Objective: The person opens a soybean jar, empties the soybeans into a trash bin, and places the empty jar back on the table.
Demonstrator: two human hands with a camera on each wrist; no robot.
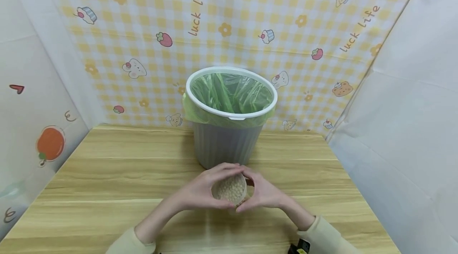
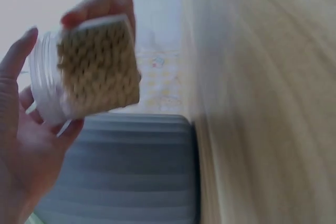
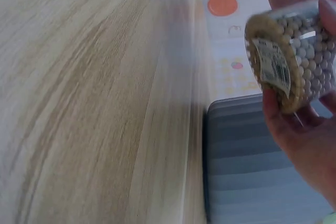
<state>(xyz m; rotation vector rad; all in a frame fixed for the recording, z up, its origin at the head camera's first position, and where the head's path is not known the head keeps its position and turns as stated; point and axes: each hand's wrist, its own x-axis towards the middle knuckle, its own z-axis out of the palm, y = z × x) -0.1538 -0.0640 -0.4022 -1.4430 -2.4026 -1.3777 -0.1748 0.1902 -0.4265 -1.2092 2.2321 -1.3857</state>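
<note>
Clear plastic jar (image 1: 229, 189) packed with small beige beans is held just above the wooden table (image 1: 107, 190), cupped between left hand (image 1: 200, 192) and right hand (image 1: 262, 194), fingers curled around it, before the grey bin (image 1: 223, 146).

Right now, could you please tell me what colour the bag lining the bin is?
The bag in the grey bin is translucent light green, clearest in the head view.
</note>
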